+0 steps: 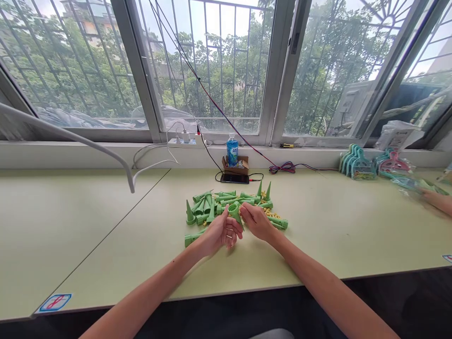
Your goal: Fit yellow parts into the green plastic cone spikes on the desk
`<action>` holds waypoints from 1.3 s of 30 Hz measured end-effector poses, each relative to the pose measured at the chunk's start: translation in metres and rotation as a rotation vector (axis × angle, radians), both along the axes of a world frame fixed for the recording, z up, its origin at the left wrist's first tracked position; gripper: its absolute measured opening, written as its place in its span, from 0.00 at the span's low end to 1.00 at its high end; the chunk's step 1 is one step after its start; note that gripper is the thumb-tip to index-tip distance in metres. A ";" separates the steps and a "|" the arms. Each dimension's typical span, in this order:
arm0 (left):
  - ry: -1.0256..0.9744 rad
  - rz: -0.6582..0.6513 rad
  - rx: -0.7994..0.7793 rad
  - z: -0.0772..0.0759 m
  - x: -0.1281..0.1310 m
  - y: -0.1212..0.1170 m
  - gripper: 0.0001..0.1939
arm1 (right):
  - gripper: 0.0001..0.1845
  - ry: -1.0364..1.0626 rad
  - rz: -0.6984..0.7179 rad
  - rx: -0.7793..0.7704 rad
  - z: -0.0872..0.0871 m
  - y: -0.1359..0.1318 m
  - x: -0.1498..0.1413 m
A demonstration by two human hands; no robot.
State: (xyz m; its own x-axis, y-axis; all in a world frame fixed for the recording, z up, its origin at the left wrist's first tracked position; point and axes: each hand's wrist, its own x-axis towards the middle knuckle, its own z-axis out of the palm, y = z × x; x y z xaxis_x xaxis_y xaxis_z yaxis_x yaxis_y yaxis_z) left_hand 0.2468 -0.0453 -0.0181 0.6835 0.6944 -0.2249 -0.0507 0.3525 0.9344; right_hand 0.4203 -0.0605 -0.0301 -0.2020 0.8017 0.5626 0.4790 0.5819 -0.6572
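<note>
Between my hands is a green plastic watering spike (235,212), its round open end tilted up toward me and its point down. My left hand (222,232) grips it between thumb and fingers. The fingers of my right hand (260,222) are pinched together at the spike's right side; whatever is in them is hidden. Behind and around my hands lies a loose pile of green spikes (207,205), a few standing on their wide ends with points up. Small yellow pieces (273,215) are scattered among the spikes on the right of the pile.
Behind the pile a phone (235,179) lies with a cable plugged in, before a small cardboard box (242,168) and a blue bottle (232,151). Bundled wires (282,167) and teal clips (358,162) sit farther right. Another person's hand (436,200) holds plastic packaging at the right edge.
</note>
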 end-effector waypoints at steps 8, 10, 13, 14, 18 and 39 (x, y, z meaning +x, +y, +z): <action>0.007 -0.086 -0.053 0.000 -0.002 0.001 0.41 | 0.20 0.006 -0.017 0.012 -0.002 0.002 -0.001; 0.000 -0.088 -0.069 0.001 -0.002 0.001 0.40 | 0.20 0.009 -0.012 0.007 -0.001 0.001 -0.001; -0.012 -0.092 -0.091 0.001 -0.002 0.001 0.40 | 0.20 0.013 -0.004 -0.002 -0.001 0.001 -0.001; -0.015 -0.095 -0.095 0.001 -0.002 0.001 0.40 | 0.20 0.015 -0.001 -0.002 0.000 0.000 0.000; -0.020 -0.106 -0.113 0.000 -0.003 0.002 0.39 | 0.19 0.018 0.008 0.009 0.001 0.000 0.000; -0.017 0.017 0.441 -0.002 -0.005 0.000 0.19 | 0.21 0.017 -0.009 0.016 0.001 0.000 0.002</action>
